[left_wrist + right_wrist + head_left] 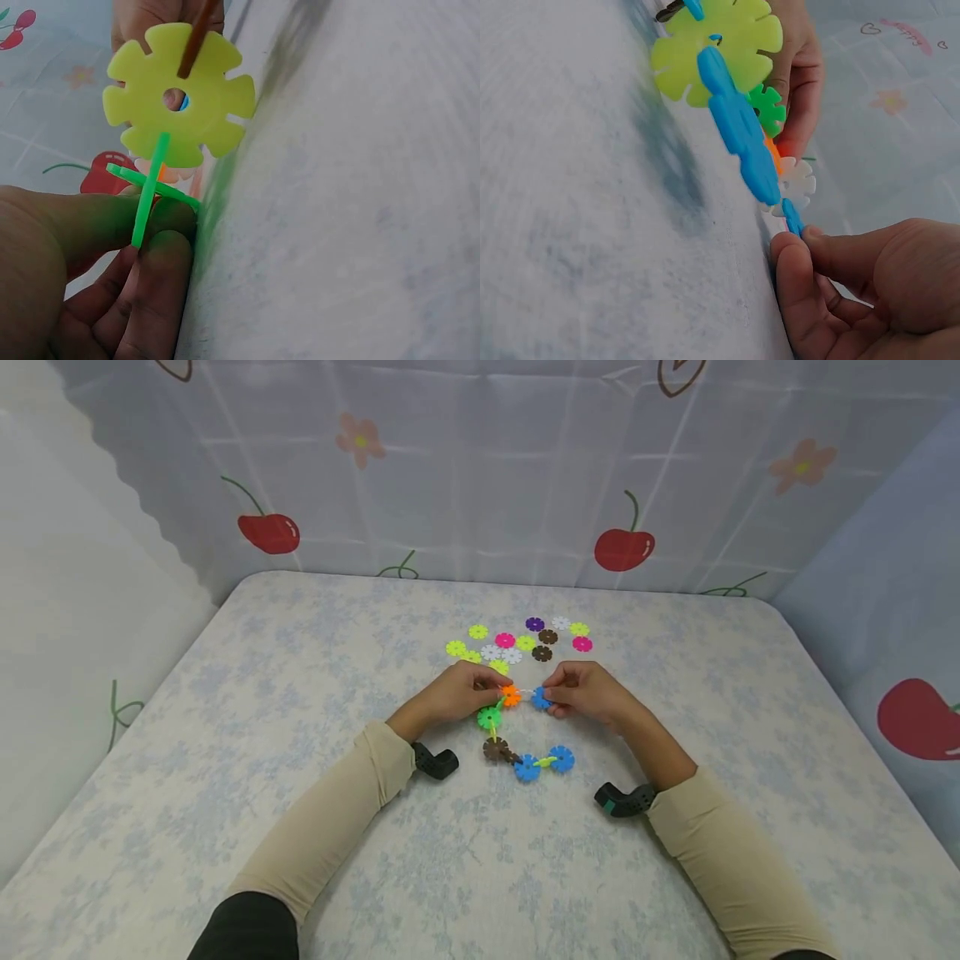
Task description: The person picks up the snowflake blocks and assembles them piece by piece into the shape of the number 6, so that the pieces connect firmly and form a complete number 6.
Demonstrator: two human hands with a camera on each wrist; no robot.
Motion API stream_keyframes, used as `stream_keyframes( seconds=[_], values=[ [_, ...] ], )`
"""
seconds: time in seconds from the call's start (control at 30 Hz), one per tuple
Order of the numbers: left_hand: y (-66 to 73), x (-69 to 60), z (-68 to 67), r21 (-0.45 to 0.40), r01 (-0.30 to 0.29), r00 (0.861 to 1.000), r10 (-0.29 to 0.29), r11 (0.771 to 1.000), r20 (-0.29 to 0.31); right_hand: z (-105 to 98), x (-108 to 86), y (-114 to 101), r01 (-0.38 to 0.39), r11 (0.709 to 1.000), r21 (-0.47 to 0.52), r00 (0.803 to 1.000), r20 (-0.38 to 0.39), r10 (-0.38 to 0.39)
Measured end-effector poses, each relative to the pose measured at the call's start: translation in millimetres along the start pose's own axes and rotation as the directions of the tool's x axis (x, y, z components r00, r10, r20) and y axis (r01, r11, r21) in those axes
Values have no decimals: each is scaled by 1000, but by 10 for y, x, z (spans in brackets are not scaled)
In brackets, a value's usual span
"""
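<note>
At the far left, the left beige sleeve [322, 818] is extending over the pale floral counter [360, 652], with a black wrist mount [435, 762] sitting near its cuff. The left hand [467, 689] is keeping its grip closed, thumb and fingers pinching the orange notched disc [511, 696] in a chain of slotted-together plastic discs. Beyond this hand, loose notched discs [456, 647] in lime, white, pink, purple and brown are lying scattered on the counter toward the right. Nearer the person, the chain is curving in a C shape between the two forearms: the green disc [489, 718] is sitting just beside the left fingers, a lime disc [176, 94] is linking it to the brown disc [496, 750], and two blue discs [527, 768] with a lime linking piece [545, 762] between them are forming the near end. At the far end, a white disc [799, 181] is bridging the orange disc and another blue disc [541, 697]. The right hand [588, 692] is pinching that blue disc, its grip closing thumb against fingers. Farther right, a black-and-green wrist mount [625, 800] is sitting beside the right beige sleeve [738, 860], and a cherry print [918, 718] is showing on the hanging cloth [862, 610].
</note>
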State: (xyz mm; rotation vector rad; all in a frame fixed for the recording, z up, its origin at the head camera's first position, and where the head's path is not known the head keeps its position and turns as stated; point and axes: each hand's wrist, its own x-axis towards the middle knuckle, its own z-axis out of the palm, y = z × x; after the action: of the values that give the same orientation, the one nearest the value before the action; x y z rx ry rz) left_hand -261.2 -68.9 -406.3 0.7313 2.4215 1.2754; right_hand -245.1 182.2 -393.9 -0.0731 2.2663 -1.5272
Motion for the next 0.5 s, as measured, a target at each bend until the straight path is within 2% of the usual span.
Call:
stream_keyframes(
  seconds=[0.13,0.3,0.5],
  values=[
    [12,-8,9,-19,30,999,-31,999,-10,41,-7,-17,17,999,-32,999,-28,-18],
    [32,-18,20,-26,54,998,-55,998,-21,63,-13,-25,33,999,-41,999,-26,-34],
    [32,-12,25,-45,58,998,-59,997,-16,69,-11,-16,47,997,-65,999,-26,-48]
  ],
)
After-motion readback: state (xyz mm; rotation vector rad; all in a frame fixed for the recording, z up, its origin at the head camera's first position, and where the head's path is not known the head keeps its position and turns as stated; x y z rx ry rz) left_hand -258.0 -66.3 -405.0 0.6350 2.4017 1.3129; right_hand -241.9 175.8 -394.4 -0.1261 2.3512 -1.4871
